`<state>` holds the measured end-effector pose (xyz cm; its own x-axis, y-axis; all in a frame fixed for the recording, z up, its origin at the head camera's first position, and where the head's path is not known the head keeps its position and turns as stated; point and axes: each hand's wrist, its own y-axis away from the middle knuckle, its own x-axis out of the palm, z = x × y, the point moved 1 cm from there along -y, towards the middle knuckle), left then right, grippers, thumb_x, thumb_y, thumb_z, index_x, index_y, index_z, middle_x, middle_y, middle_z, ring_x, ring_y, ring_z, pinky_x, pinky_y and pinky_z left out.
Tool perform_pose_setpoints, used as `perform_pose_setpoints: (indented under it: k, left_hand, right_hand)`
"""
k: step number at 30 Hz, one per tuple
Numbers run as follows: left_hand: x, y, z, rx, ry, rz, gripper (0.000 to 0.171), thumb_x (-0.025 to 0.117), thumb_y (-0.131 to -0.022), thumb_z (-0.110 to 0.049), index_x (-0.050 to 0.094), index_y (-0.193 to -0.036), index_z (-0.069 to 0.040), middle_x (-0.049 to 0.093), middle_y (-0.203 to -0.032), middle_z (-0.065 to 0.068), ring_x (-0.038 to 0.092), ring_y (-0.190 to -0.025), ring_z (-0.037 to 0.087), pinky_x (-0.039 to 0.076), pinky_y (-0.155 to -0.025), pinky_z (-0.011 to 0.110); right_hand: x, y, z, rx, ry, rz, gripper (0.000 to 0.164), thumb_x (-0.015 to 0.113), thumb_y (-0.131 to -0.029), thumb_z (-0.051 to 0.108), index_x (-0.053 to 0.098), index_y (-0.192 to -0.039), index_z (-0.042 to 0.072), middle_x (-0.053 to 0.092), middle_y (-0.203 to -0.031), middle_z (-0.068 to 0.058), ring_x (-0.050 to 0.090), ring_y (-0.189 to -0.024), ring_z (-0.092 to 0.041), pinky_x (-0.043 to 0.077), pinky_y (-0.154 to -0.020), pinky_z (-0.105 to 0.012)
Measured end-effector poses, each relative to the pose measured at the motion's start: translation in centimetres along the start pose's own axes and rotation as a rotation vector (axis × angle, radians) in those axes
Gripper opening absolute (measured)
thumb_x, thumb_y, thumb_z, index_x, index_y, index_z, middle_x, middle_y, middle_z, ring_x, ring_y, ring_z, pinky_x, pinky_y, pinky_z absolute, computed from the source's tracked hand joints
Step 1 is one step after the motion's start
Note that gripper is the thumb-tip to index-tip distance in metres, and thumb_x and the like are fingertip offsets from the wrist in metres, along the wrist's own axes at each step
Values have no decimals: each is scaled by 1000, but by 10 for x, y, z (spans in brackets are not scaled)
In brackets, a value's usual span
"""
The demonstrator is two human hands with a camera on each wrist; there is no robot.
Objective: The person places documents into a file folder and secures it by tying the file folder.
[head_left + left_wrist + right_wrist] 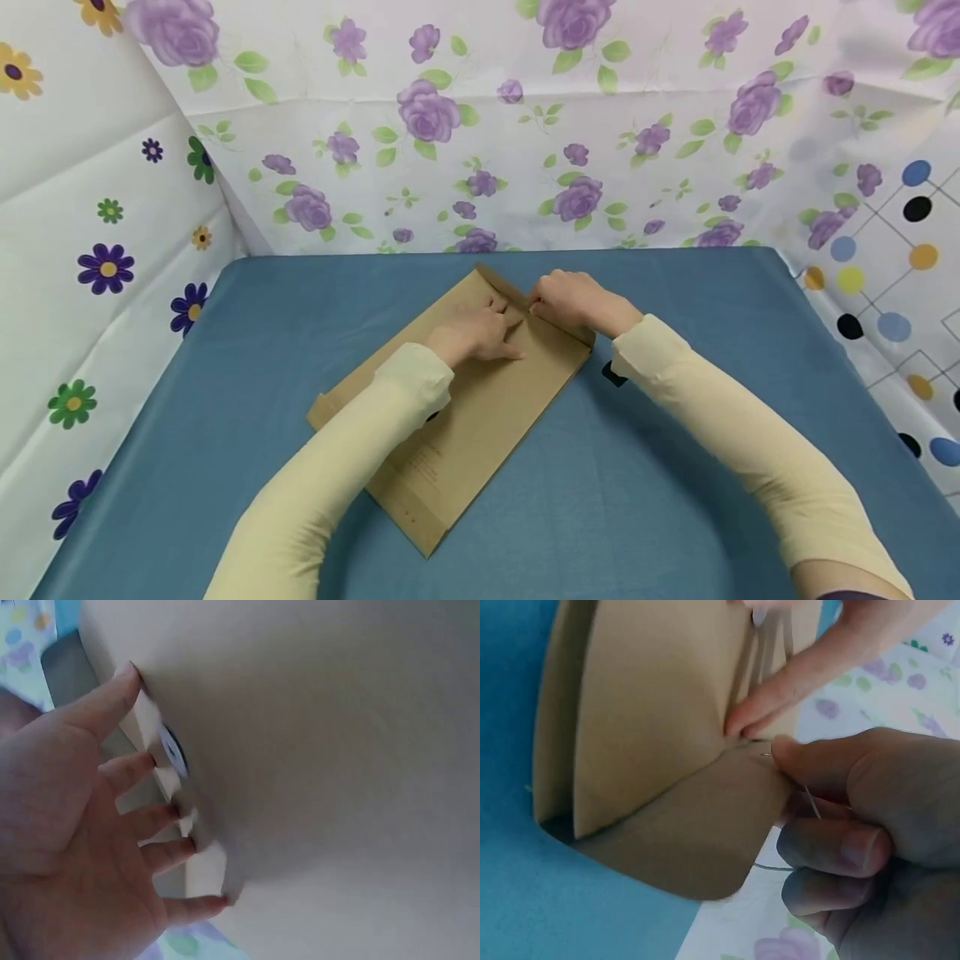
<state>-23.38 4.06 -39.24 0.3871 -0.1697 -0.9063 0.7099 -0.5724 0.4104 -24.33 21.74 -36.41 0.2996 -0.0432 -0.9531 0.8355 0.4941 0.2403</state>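
A brown paper document envelope [487,433] lies slantwise on the blue-covered table, its flap [697,840] partly raised at the far right end. My left hand [480,329] rests on the envelope near that end, fingers spread and fingertips touching the paper. A round white button [173,750] shows close to those fingertips in the left wrist view. At the flap's edge, my right hand [566,298] pinches a thin string [813,802] between thumb and fingers. The string trails below the thumb and past the curled fingers; part of it is hidden behind the hand.
A blue cloth [645,517] covers the table. White sheets with purple flowers [427,112] hang behind it, with other patterned sheets at both sides. A small black object [613,374] shows under the right wrist. Pale sleeves cover both forearms.
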Motion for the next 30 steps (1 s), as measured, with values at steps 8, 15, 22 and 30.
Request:
perform_pose_setpoints:
  k: [8, 15, 22, 30]
  left_hand:
    - [-4, 2, 34, -114, 77, -40, 83, 52, -101, -61, 21, -166, -20, 5, -172, 12, 5, -157, 37, 14, -118, 69]
    - [-7, -3, 43, -135, 138, -38, 83, 52, -102, -59, 22, -166, -14, 6, -172, 12, 11, -156, 40, 16, -120, 64]
    - [-11, -8, 39, -158, 147, -109, 72, 58, -102, -54, 43, -158, -12, 25, -168, 16, 24, -151, 42, 23, -119, 61]
    - [-13, -15, 40, -230, 175, -208, 65, 70, -96, -50, 61, -139, -3, 41, -154, 26, 37, -142, 45, 39, -110, 58]
  right_hand:
    - [9, 28, 4, 41, 47, -37, 13, 71, -97, 14, 76, -107, 7, 62, -76, -5, 45, -58, -14, 35, -55, -32]
    - [28, 44, 3, 67, 122, -149, 36, 67, -96, 6, 48, -67, 15, 33, -60, 1, 33, -55, -15, 26, -52, -32]
    - [40, 54, 4, 91, 202, -325, 41, 77, -93, 17, 53, -60, 15, 43, -52, -2, 43, -46, -17, 30, -44, -33]
    - [43, 51, 10, 70, 314, -354, 34, 83, -88, 19, 61, -63, 12, 46, -51, -4, 48, -45, -18, 37, -43, -33]
